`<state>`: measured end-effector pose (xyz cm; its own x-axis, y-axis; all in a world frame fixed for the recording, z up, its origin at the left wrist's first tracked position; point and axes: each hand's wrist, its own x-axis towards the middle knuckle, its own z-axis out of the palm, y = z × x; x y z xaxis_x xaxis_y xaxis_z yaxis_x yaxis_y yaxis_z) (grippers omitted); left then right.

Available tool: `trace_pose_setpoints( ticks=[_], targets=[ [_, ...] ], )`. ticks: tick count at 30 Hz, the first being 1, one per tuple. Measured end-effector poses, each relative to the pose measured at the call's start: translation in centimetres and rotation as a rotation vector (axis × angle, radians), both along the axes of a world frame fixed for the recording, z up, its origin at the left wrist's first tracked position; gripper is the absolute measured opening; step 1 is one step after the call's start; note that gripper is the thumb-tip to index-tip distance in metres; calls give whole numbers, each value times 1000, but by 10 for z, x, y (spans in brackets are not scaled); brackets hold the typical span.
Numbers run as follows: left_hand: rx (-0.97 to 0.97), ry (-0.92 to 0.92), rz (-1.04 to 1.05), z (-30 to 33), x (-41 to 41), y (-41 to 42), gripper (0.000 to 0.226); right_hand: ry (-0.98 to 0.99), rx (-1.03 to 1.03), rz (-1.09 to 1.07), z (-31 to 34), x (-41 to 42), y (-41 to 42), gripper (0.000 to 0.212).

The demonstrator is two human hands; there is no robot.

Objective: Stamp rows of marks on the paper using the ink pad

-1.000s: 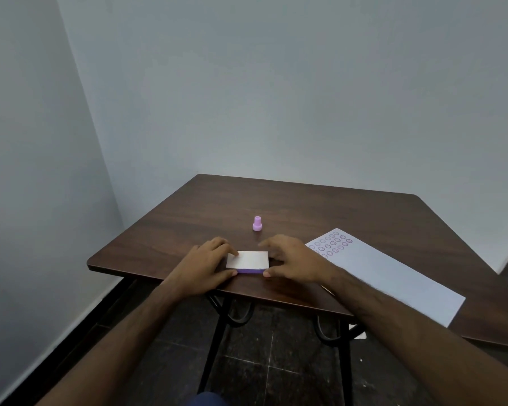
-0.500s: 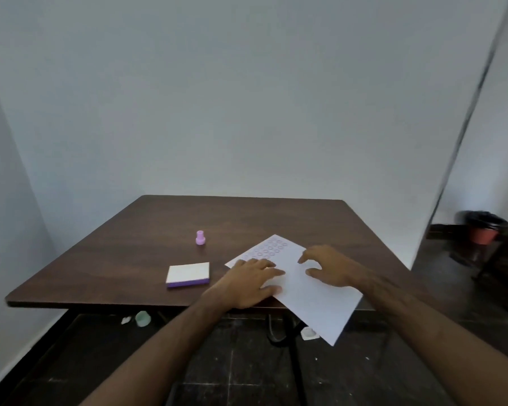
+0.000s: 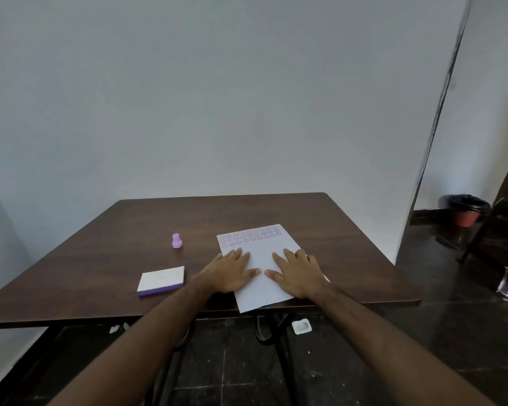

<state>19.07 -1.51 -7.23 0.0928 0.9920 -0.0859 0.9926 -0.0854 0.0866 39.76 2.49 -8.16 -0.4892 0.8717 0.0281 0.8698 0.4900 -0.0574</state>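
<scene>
A white sheet of paper (image 3: 261,259) lies on the dark wooden table (image 3: 349,259), with rows of purple ring marks across its far end. My left hand (image 3: 230,272) and my right hand (image 3: 298,273) both press flat on the sheet, fingers spread, holding nothing. The sheet's near edge hangs slightly over the table's front edge. To the left lies the ink pad (image 3: 161,280), a shut white case with a purple base. Behind it stands the small purple stamp (image 3: 176,241), upright and untouched.
Plain grey walls close in behind and to the left of the table. On the dark floor to the right stand a red pot lined with a black bag (image 3: 467,212) and part of a dark chair (image 3: 499,230). A small white object (image 3: 301,326) lies under the table.
My hands left the ink pad and went to the paper. The sheet has been turned from a slant to nearly square with me, and my view has swung to the right.
</scene>
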Motion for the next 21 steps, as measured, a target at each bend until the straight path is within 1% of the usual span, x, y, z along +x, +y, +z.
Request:
trace_pose_setpoints(
  ticks=[3,6,10,13,15,17,21],
  targets=[
    [-3,-55,19,-9,-13,30,83,23,56,-30,-5,-18,21,73],
    [9,-45,7,-14,-31,70,80,75,79,-43,-8,-35,57,76],
    [-13,-7,-73,-18,-55,120,75,129,53,-38,-15,-53,106,88],
    [-11,-12,-111,-23,-64,134,74,156,44,-47,-21,-60,115,94],
    [0,-27,-121,-25,-65,132,74,140,33,-46,-18,-61,114,95],
    [-2,-32,-120,-22,-63,129,74,105,-24,-38,-9,-60,112,91],
    [-92,-37,-40,1,-56,124,78,51,-216,-25,26,-58,120,87]
  ],
)
